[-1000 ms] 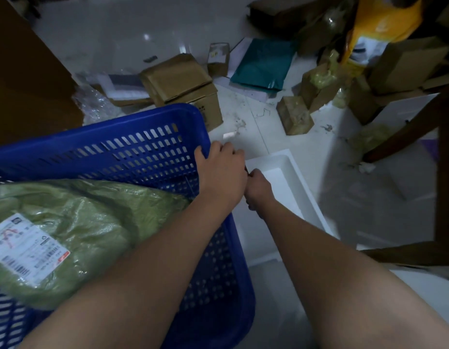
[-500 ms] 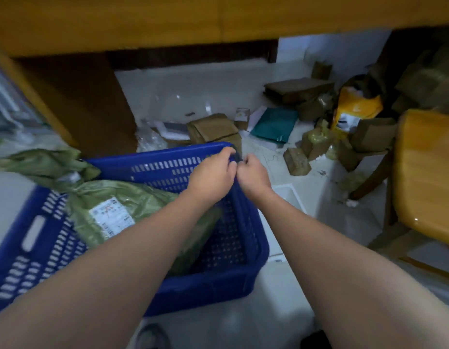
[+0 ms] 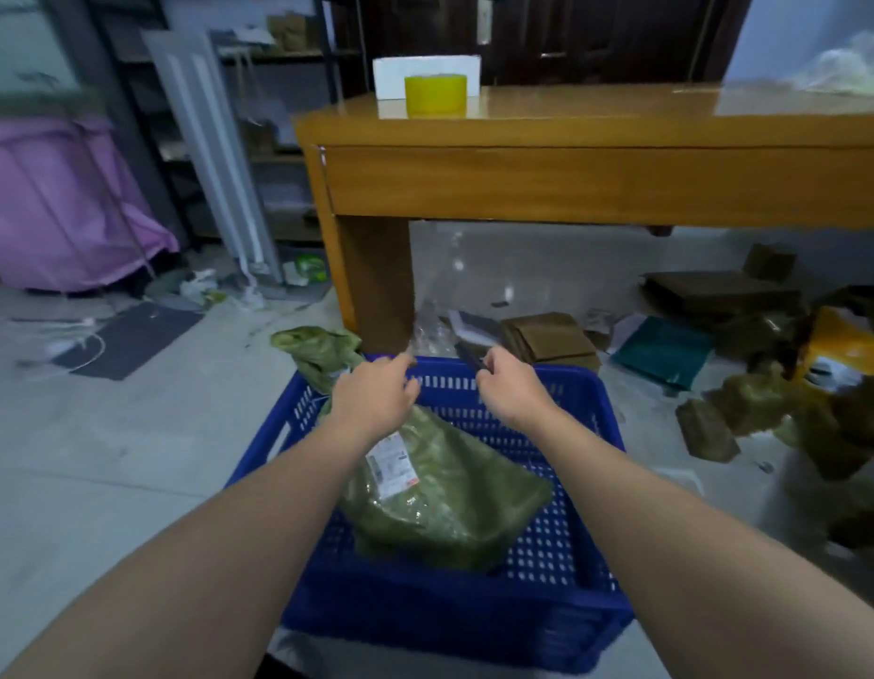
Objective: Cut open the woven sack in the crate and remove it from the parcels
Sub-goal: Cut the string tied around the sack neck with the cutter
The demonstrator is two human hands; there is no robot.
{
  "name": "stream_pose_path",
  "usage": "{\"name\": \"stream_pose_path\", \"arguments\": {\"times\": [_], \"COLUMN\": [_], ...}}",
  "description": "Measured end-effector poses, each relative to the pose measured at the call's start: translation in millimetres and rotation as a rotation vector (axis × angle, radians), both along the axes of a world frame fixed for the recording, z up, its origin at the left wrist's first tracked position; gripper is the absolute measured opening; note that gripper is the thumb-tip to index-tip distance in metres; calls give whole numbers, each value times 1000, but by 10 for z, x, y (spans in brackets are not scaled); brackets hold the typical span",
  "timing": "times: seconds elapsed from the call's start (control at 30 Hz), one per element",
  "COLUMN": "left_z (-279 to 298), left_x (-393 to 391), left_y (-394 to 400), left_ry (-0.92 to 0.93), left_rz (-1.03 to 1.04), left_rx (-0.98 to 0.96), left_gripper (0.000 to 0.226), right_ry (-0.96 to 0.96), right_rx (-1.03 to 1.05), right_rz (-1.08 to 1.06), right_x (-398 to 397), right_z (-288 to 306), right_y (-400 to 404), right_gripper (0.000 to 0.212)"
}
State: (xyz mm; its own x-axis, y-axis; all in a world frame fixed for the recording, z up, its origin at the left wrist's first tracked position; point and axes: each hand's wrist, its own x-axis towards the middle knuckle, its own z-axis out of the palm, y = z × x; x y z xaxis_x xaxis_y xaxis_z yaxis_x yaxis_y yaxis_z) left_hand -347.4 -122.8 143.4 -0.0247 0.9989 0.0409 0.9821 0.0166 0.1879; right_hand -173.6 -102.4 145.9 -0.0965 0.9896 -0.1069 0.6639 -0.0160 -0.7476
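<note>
A green woven sack [image 3: 440, 502] with a white shipping label lies in the blue plastic crate [image 3: 547, 546]; its bunched neck [image 3: 322, 350] sticks out over the crate's far left corner. My left hand [image 3: 374, 396] hovers above the sack near the far rim, fingers loosely curled, holding nothing I can see. My right hand [image 3: 506, 387] is a little apart from it and grips a small dark blade or cutter [image 3: 470, 357] that points up and left. The parcels inside the sack are hidden.
A wooden table [image 3: 596, 178] stands just beyond the crate, with a yellow tape roll [image 3: 435, 94] and a white box on it. Cardboard boxes [image 3: 547, 338], a teal mailer [image 3: 663, 352] and loose parcels litter the floor at right. Pink cloth-covered rack at left.
My view has lifted from the floor to the table. My hands, pressed together at the crate's far rim before, have separated and now sit above the sack; the dark blade now shows in my right hand.
</note>
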Motion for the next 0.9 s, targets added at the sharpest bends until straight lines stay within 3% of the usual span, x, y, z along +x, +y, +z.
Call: {"name": "stream_pose_path", "arguments": {"times": [0.33, 0.57, 0.7, 0.9], "left_z": [-1359, -1868, -2092, -2294], "left_x": [-1135, -1470, -1465, -1458], "left_y": [738, 1369, 1597, 1745], "left_ry": [-354, -553, -696, -741], "left_rz": [255, 523, 507, 602], "left_rx": [-157, -304, -375, -300], "left_gripper": [44, 73, 66, 82], "right_ry": [-55, -58, -10, -8], "right_rx": [-69, -207, -228, -273], "right_rz": [42, 106, 109, 125], "right_x": [-838, -1218, -1383, -1516], "right_z": [-1096, -1632, -1877, -2069], "right_y": [904, 1417, 1575, 1696], "right_gripper": [14, 8, 9, 12]}}
